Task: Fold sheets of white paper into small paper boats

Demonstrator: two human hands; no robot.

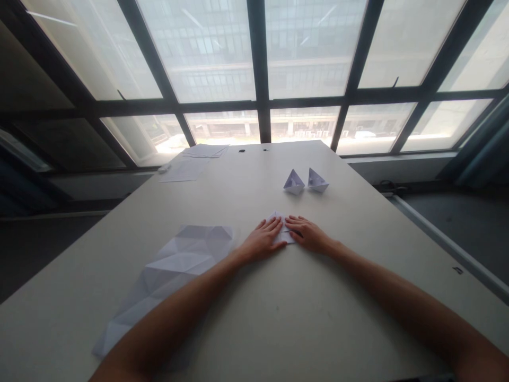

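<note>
A small folded white paper (pixel 283 230) lies on the table between my hands, partly covered by them. My left hand (pixel 262 240) rests flat on its left side, and my right hand (pixel 307 234) lies flat on its right side, fingertips almost meeting. Farther ahead stand two white paper boats (pixel 294 182) (pixel 317 180), side by side and apart from each other. To the left of my left hand, a large creased white sheet (pixel 170 281) lies flat, its lower part under my left forearm.
The pale table (pixel 254 339) ends at a far edge below large dark-framed windows (pixel 258 63). Loose paper sheets (pixel 204 151) lie at its far left corner, with a single sheet (pixel 185 171) nearer. Two small round holes (pixel 242 150) mark the far end.
</note>
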